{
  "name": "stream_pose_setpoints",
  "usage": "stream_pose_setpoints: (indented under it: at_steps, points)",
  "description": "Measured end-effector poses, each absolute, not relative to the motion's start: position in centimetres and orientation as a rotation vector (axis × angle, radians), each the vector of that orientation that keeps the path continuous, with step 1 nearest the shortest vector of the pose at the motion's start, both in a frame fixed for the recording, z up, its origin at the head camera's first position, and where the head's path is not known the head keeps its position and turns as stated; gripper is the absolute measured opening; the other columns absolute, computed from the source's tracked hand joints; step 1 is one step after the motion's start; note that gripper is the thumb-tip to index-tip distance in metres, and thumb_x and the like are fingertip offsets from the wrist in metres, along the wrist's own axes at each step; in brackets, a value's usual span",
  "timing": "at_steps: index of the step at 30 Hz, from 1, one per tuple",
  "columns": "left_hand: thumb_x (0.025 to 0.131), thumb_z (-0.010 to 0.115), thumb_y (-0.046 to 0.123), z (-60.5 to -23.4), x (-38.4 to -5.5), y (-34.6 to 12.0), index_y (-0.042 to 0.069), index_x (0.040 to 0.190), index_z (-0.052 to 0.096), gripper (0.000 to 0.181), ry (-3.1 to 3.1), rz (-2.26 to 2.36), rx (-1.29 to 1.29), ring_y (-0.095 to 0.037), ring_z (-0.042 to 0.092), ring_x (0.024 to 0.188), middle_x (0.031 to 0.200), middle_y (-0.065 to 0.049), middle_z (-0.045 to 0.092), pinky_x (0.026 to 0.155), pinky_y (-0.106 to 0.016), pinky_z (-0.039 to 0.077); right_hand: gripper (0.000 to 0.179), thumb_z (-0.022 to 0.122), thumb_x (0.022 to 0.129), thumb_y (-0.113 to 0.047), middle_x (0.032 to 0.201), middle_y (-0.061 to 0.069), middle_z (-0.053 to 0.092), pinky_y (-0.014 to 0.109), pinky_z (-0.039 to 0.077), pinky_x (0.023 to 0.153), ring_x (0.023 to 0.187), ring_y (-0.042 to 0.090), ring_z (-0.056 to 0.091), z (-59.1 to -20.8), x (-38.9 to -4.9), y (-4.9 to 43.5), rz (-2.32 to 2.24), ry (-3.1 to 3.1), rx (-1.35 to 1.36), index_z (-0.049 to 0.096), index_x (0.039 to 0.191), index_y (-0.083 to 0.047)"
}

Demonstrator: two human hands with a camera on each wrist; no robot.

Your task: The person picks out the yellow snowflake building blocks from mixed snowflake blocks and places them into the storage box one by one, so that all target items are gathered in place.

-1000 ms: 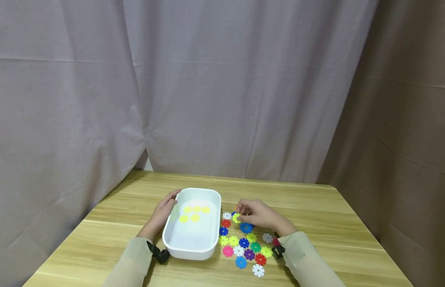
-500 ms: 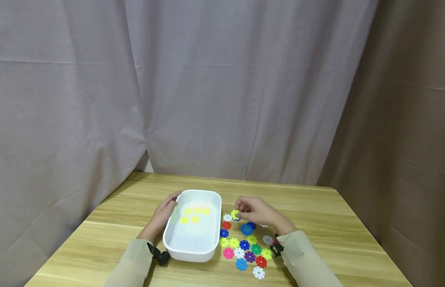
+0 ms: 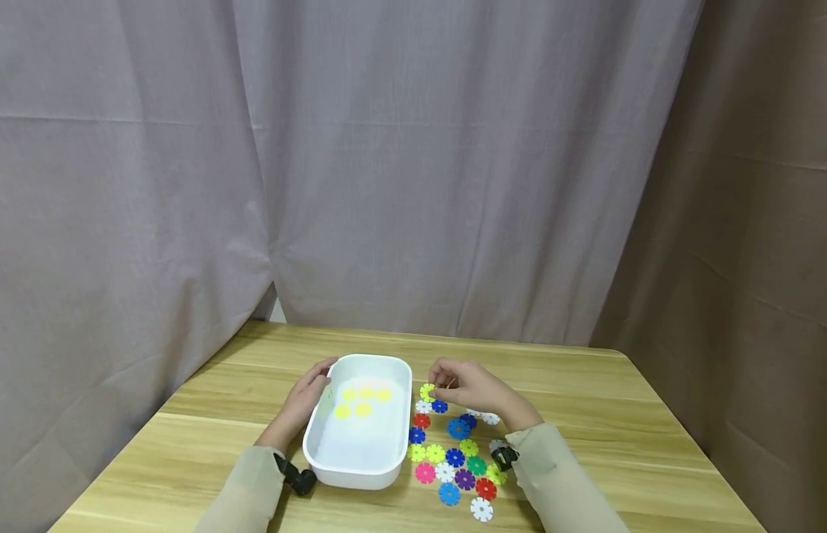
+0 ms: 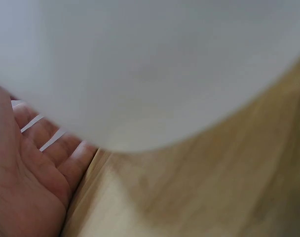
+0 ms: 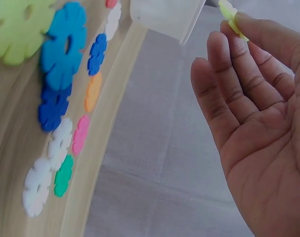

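Note:
Between thumb and forefinger, my right hand (image 3: pixel 473 385) pinches a yellow notched snowflake disc (image 3: pixel 426 392), held just right of a white tray (image 3: pixel 358 477). The right wrist view shows the yellow disc (image 5: pixel 232 19) edge-on at the fingertips, with the other fingers loosely bent. At the tray's left side, my left hand (image 3: pixel 303 400) holds the wall near the far corner. In the left wrist view, the tray wall (image 4: pixel 155 74) hides part of the left hand's fingers (image 4: pixel 51 143). Several yellow discs (image 3: pixel 363 409) lie flat inside the tray.
Right of the tray, loose discs in several colours lie on the wooden table (image 3: pixel 553 370), among them a purple disc (image 3: pixel 464 480), a pink disc (image 3: pixel 425 473) and a white disc (image 3: pixel 482 509). A grey curtain (image 3: pixel 413 185) hangs behind the table.
My right hand has lifted the yellow disc off the spread of discs and moved it up and left towards the tray. The left hand and tray stay in place.

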State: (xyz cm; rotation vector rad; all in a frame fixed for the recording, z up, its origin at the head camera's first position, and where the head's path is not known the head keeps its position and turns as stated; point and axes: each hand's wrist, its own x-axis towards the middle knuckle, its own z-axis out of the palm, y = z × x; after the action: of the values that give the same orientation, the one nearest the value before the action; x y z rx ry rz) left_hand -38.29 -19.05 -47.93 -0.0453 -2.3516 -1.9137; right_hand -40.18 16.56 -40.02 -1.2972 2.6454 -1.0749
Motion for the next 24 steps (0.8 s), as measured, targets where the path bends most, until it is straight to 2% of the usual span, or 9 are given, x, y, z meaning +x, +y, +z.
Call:
stream_pose_setpoints:
  at_steps: [3, 10, 17, 24]
  points:
    - [0.102, 0.044, 0.027, -48.0, -38.4, -19.0, 0.021, 0.15, 0.048, 0.048, -2.356, -1.899, -0.062, -0.035, 0.04, 0.142, 0.156, -0.011, 0.042, 0.116, -0.054, 0.033, 0.012, 0.072, 0.094, -0.02, 0.09, -0.011, 0.068, 0.028, 0.058, 0.07, 0.083, 0.01, 0.066, -40.0, -40.3, 16.1, -1.069, 2.648, -1.312, 0.064, 0.104, -0.02]
    - [0.102, 0.043, 0.028, -48.0, -38.5, -18.9, 0.026, 0.149, 0.049, 0.048, -2.343, -1.92, -0.042, -0.032, 0.04, 0.142, 0.156, -0.008, 0.043, 0.116, -0.053, 0.032, 0.012, 0.072, 0.094, -0.021, 0.089, -0.011, 0.068, 0.029, 0.059, 0.066, 0.08, 0.01, 0.066, -40.0, -40.6, 15.2, -1.087, 2.631, -1.335, 0.064, 0.103, -0.02]
    - [0.102, 0.043, 0.028, -47.9, -38.6, -19.0, 0.025, 0.15, 0.048, 0.048, -2.348, -1.91, -0.047, -0.033, 0.038, 0.143, 0.157, -0.008, 0.041, 0.117, -0.054, 0.031, 0.013, 0.072, 0.094, -0.018, 0.089, -0.011, 0.069, 0.028, 0.059, 0.072, 0.081, 0.009, 0.066, -39.7, -40.6, 14.6, -1.081, 2.617, -1.359, 0.065, 0.104, -0.018]
    - [0.102, 0.043, 0.029, -47.9, -38.5, -19.1, 0.027, 0.149, 0.049, 0.048, -2.348, -1.917, -0.04, -0.033, 0.039, 0.142, 0.156, -0.008, 0.042, 0.116, -0.054, 0.032, 0.013, 0.072, 0.093, -0.016, 0.09, -0.009, 0.069, 0.028, 0.059, 0.071, 0.082, 0.009, 0.066, -39.6, -40.8, 13.9, -1.085, 2.592, -1.391, 0.065, 0.104, -0.018]
